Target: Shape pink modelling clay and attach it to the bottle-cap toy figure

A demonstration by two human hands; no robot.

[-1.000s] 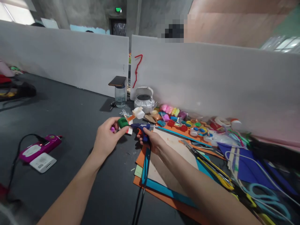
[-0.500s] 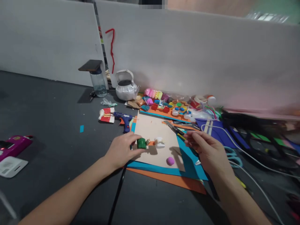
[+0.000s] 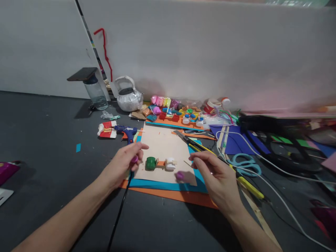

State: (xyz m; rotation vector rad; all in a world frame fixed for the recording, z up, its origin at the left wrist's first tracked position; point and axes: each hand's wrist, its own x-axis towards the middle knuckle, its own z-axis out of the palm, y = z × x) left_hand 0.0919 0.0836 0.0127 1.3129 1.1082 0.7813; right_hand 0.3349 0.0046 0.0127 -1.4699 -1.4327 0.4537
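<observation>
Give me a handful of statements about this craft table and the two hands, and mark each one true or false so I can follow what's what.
1. The right hand holds a thin stick. True.
2. The glue gun is in the person's grip. False: it lies on the table, and the left hand holds a small purple piece.
3. The green, orange and white piece rests on the pale sheet. True.
4. The scissors have red handles. False: the handles are light blue.
5. The kettle stands on the pale sheet. False: it stands on the table, near the white board.
</observation>
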